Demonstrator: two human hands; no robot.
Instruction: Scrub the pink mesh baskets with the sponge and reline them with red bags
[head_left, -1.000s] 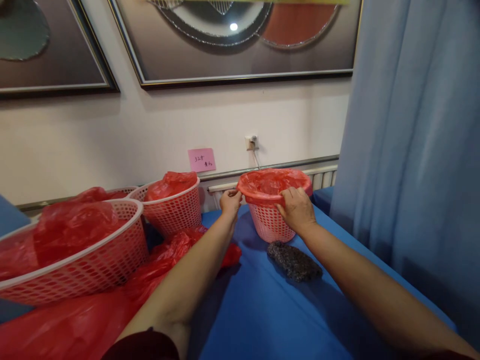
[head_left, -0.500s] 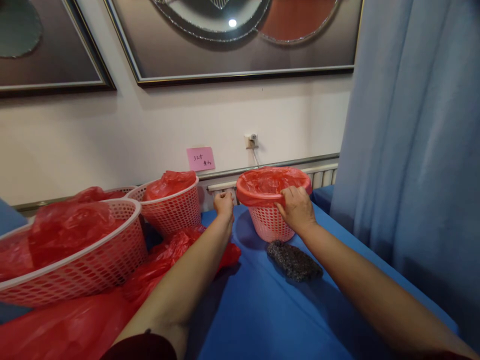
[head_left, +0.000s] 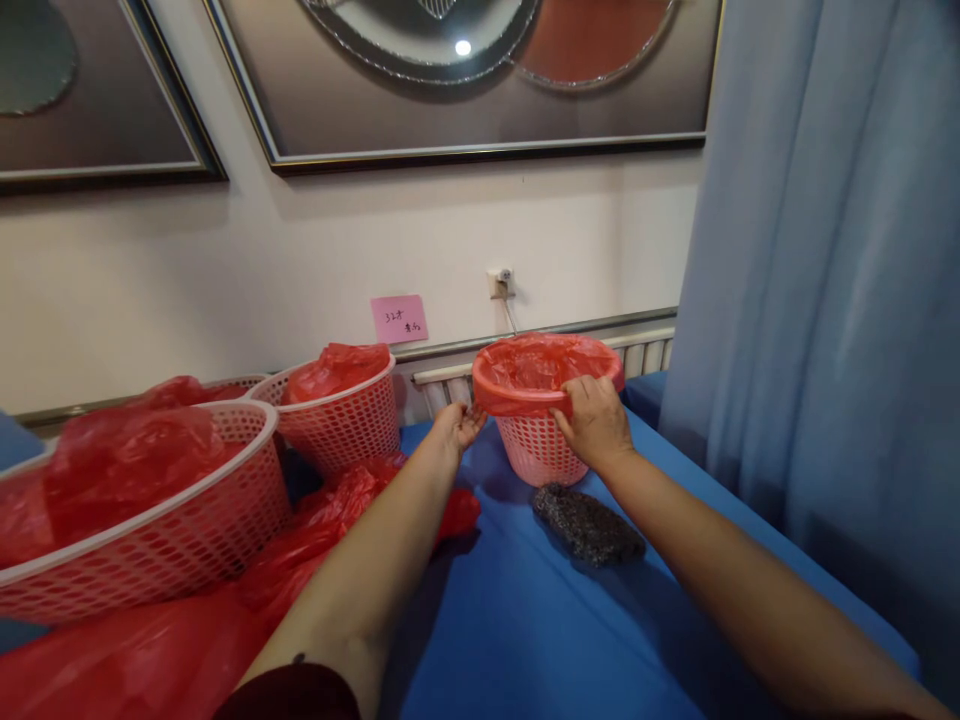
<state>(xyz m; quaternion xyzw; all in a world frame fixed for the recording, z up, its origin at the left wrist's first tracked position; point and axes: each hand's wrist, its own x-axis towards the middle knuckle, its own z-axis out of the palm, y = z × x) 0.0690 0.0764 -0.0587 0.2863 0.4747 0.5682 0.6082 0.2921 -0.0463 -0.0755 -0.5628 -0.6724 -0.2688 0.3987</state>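
Note:
A small white plastic basket (head_left: 541, 450) stands upright on the blue-covered table. Its red plastic bag (head_left: 536, 365) lines the inside and is folded down over the rim. My right hand (head_left: 598, 415) grips the front right of that rim, fingers over the top and thumb below. Beside the rim's left side, my left hand (head_left: 460, 428) is turned partly palm up with its fingers stretched out; its fingertips reach the bag's edge, and whether they touch it I cannot tell. A dark speckled lump in clear wrapping (head_left: 589, 525) lies just in front of the basket.
More lined baskets stand at left, a large one (head_left: 271, 430) and a smaller one (head_left: 394, 385). Loose red bags (head_left: 300, 550) lie before them on the blue cover (head_left: 517, 640). A radiator (head_left: 649, 355), wall socket (head_left: 500, 284) and pink note (head_left: 399, 319) are behind; a blue curtain (head_left: 817, 250) hangs at right.
My left hand has moved right to the basket's rim, and its fingers have opened from a closed shape. My right hand keeps its hold on the rim.

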